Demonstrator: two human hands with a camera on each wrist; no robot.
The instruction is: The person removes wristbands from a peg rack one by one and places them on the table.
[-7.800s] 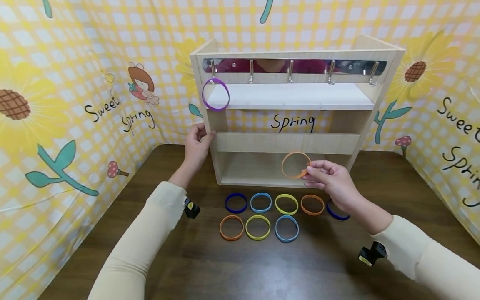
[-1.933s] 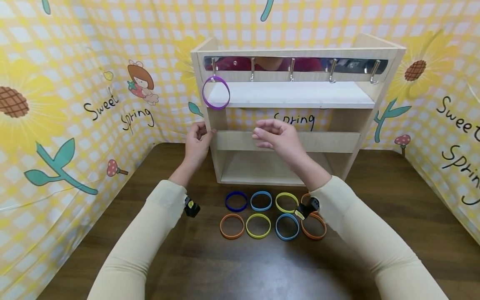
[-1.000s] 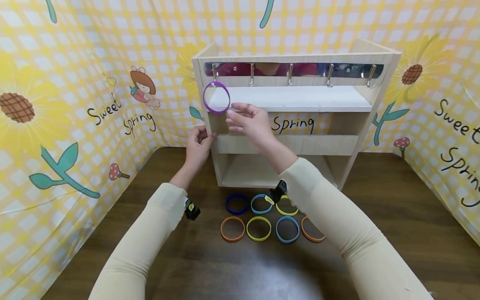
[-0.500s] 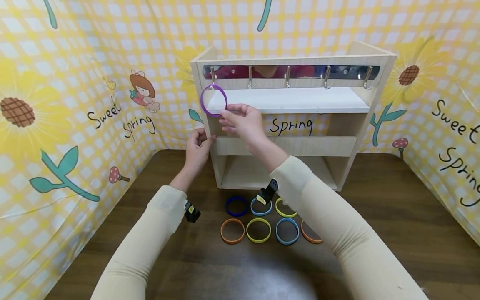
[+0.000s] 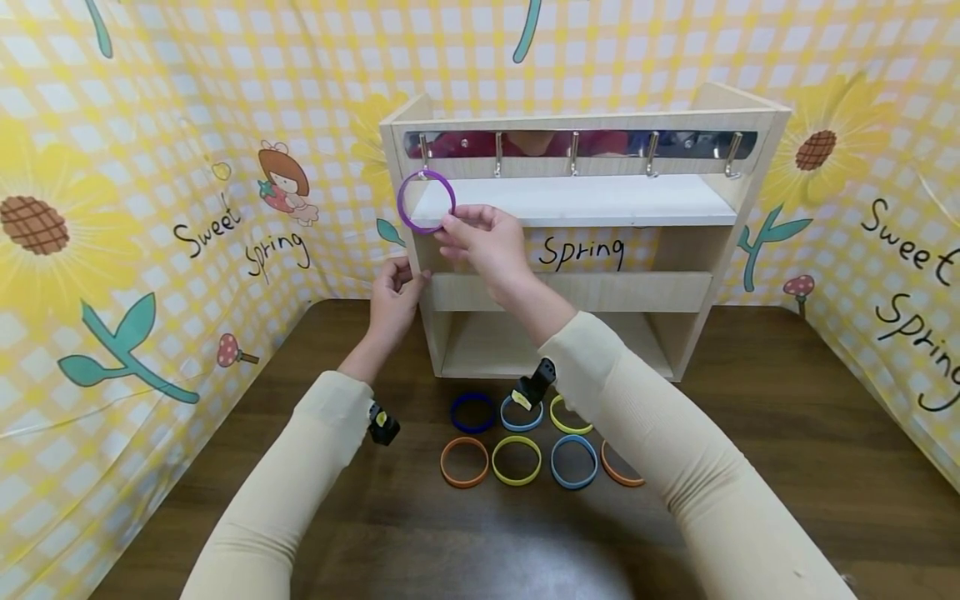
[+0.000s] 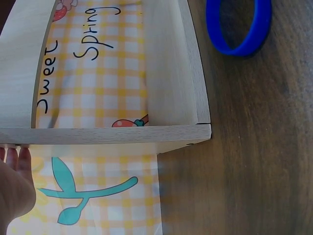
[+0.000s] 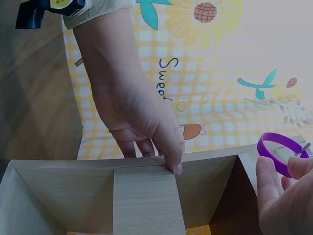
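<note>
My right hand pinches the lower right rim of a purple wristband between thumb and fingers. That wristband hangs at the leftmost hook of a metal hook strip on a small wooden shelf rack. In the right wrist view, the hook's tip shows inside the purple loop. My left hand grips the rack's left side panel, its thumb over the front edge and the fingers behind. At the left wrist view's edge, the fingers reach behind that panel.
Several wristbands lie in two rows before the rack, among them dark blue, orange, yellow and light blue. My right forearm partly covers another orange one. A checked cloth surrounds the wooden table.
The orange wristband my right hand held at first lies at the front row's right end. That hand moved left to the rack, took hold of the purple wristband and shifted it slightly left.
</note>
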